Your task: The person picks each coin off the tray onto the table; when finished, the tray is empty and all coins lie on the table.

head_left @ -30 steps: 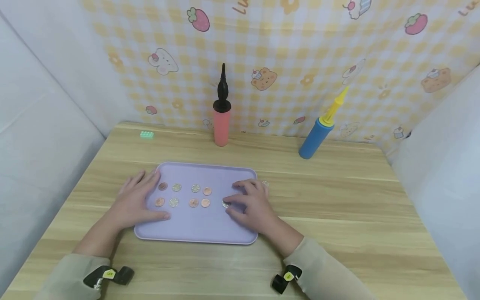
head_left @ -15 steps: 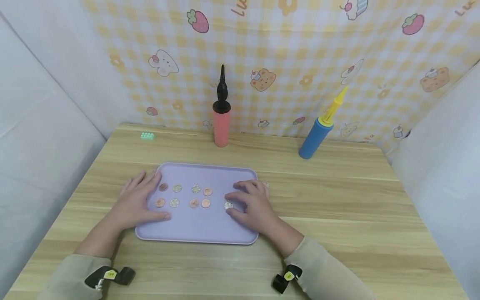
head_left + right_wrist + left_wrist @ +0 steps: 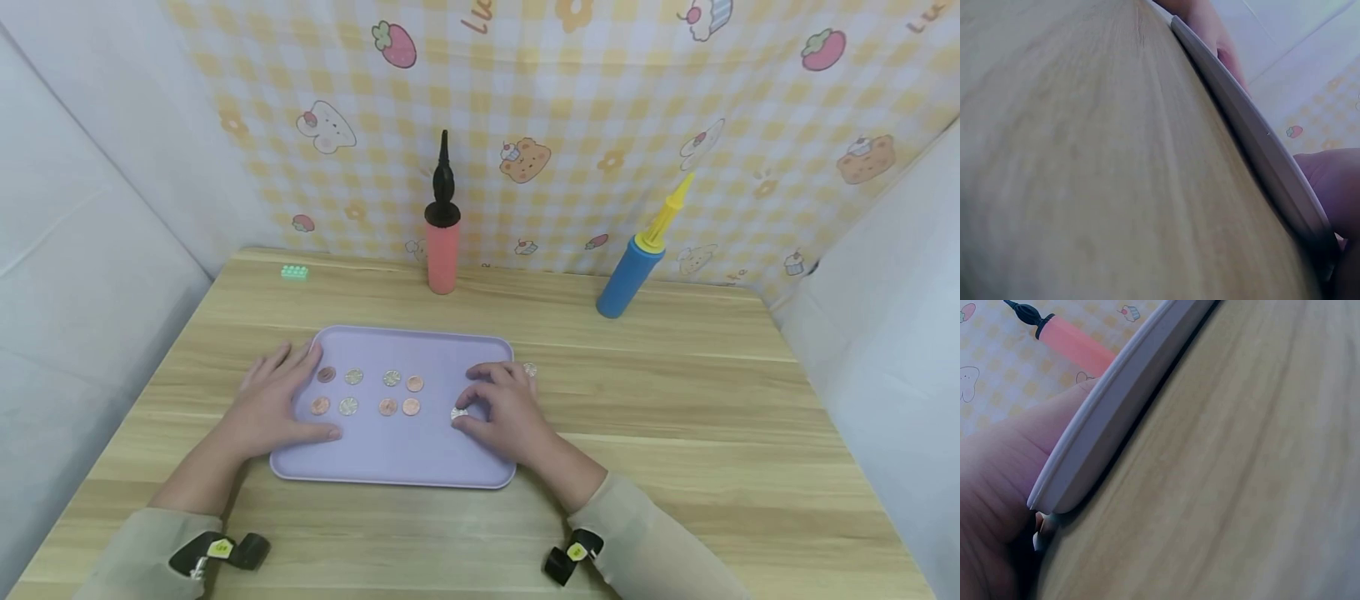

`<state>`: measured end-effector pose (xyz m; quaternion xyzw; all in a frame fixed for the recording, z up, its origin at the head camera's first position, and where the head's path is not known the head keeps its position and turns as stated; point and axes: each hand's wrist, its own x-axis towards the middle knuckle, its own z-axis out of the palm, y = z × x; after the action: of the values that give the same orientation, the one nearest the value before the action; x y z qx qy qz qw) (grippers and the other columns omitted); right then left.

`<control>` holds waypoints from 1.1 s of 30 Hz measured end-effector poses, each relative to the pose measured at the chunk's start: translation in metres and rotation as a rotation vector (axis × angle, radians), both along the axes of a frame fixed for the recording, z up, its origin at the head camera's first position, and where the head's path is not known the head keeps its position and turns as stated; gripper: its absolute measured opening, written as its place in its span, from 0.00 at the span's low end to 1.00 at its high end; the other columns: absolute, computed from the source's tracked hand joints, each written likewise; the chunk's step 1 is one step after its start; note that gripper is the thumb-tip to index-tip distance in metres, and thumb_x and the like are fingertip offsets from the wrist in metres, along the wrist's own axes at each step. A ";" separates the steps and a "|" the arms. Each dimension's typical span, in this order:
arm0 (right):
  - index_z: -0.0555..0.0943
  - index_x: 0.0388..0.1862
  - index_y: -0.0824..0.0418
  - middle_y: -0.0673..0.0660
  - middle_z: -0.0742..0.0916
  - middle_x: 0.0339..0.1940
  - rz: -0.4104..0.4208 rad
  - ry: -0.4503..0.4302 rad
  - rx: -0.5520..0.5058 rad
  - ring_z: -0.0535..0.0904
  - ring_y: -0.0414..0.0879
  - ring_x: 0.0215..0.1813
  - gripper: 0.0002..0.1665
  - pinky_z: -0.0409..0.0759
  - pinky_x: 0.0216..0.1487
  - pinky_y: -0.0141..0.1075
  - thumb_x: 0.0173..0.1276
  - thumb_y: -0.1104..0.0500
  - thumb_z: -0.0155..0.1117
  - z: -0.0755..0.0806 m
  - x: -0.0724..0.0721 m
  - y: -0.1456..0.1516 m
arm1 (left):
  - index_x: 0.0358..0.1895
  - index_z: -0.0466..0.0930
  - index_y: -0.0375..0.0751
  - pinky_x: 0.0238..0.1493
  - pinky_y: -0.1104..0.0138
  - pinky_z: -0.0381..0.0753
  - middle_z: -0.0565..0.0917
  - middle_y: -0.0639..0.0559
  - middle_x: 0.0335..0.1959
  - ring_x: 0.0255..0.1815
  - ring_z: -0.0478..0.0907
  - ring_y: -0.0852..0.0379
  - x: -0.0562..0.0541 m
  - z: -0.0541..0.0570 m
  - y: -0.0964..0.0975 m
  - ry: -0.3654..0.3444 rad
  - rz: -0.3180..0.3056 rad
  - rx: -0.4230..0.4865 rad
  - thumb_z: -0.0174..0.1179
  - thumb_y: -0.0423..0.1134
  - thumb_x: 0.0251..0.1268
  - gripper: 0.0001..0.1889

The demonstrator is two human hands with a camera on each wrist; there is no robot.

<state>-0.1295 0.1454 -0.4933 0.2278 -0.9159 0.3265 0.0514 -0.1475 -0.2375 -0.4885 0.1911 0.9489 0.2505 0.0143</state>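
A lilac tray (image 3: 367, 454) lies on the wooden table, with silver and copper coins in two groups. The left group includes a silver coin (image 3: 348, 406); the other includes a copper coin (image 3: 411, 407). Over the tray's right part, my right hand (image 3: 510, 417) pinches a silver coin (image 3: 458, 413) between thumb and index finger, low over the surface. My left hand (image 3: 262, 408) rests on the tray's left edge, fingers spread and thumb extended over the inside. In the left wrist view the tray's side wall (image 3: 1104, 419) hides most of that hand's fingers.
Another silver coin (image 3: 530, 368) lies just beyond the tray's right edge, beside my right hand. A pink balloon pump (image 3: 442, 258) stands upright behind the tray, and a blue one (image 3: 632, 277) leans at the back right. A mint-green toy brick (image 3: 294, 272) sits at the back left.
My right index finger first covered the coin, then drew back and showed it. Now it has come down against the coin opposite the thumb. My left hand has stayed in place.
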 end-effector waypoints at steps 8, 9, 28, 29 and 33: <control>0.89 0.34 0.49 0.54 0.84 0.64 0.000 -0.034 -0.023 0.69 0.55 0.68 0.12 0.56 0.73 0.61 0.59 0.51 0.86 0.003 0.000 -0.001 | 0.86 0.51 0.32 0.79 0.30 0.29 0.55 0.29 0.84 0.84 0.42 0.22 0.000 0.000 0.000 -0.002 0.003 -0.003 0.80 0.70 0.45 0.72; 0.88 0.34 0.49 0.54 0.85 0.63 0.000 -0.031 -0.026 0.69 0.55 0.68 0.12 0.57 0.73 0.61 0.58 0.51 0.87 0.002 0.000 -0.001 | 0.86 0.51 0.32 0.79 0.31 0.29 0.55 0.29 0.84 0.84 0.42 0.22 0.000 0.000 0.000 -0.004 0.003 -0.002 0.80 0.70 0.45 0.72; 0.95 0.42 0.50 0.42 0.93 0.38 0.162 0.156 -0.170 0.81 0.43 0.53 0.16 0.60 0.70 0.61 0.54 0.59 0.89 -0.002 0.002 0.001 | 0.86 0.52 0.33 0.79 0.30 0.29 0.56 0.29 0.84 0.84 0.42 0.22 -0.002 -0.003 -0.002 0.013 -0.002 -0.009 0.80 0.71 0.45 0.71; 0.95 0.43 0.51 0.42 0.93 0.39 0.159 0.148 -0.198 0.81 0.44 0.53 0.18 0.60 0.69 0.60 0.52 0.59 0.90 -0.003 0.002 0.002 | 0.86 0.52 0.33 0.79 0.30 0.29 0.56 0.29 0.84 0.84 0.42 0.22 -0.002 -0.004 -0.002 0.014 -0.002 -0.009 0.80 0.71 0.45 0.71; 0.95 0.44 0.52 0.42 0.93 0.41 0.136 0.126 -0.276 0.80 0.44 0.53 0.22 0.62 0.68 0.56 0.48 0.59 0.92 -0.004 0.002 0.003 | 0.86 0.52 0.33 0.79 0.30 0.29 0.56 0.29 0.84 0.84 0.43 0.22 -0.002 -0.005 -0.002 0.018 -0.005 -0.011 0.80 0.70 0.46 0.71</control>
<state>-0.1274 0.1488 -0.4972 0.3000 -0.8399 0.4368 0.1175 -0.1499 -0.2395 -0.4932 0.1956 0.9499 0.2435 0.0072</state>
